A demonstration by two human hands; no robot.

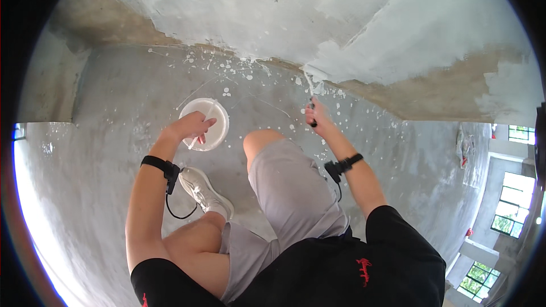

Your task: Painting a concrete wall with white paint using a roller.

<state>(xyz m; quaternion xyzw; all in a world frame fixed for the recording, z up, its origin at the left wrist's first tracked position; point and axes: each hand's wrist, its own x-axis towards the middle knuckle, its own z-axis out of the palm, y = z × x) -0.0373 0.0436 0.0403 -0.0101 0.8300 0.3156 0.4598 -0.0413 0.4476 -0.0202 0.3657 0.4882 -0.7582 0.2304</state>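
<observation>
My right hand [320, 118] is closed around the dark grip of a paint roller [310, 83], whose shaft is smeared white. Its white roller head [316, 72] is against the bottom of the wall, close to the floor line. On the left, my left hand [196, 126] is over a round white bucket [223, 115], fingers curled on its thin handle. White paint or a similar liquid appears inside; the hand hides part of it.
The wall [273, 5] ahead is mostly coated whitish, with bare brownish patches low at left and right. White splashes [244, 68] dot the grey concrete floor [136, 96]. My shoe [202, 187] stands just behind the bucket. Windows [509, 204] show at far right.
</observation>
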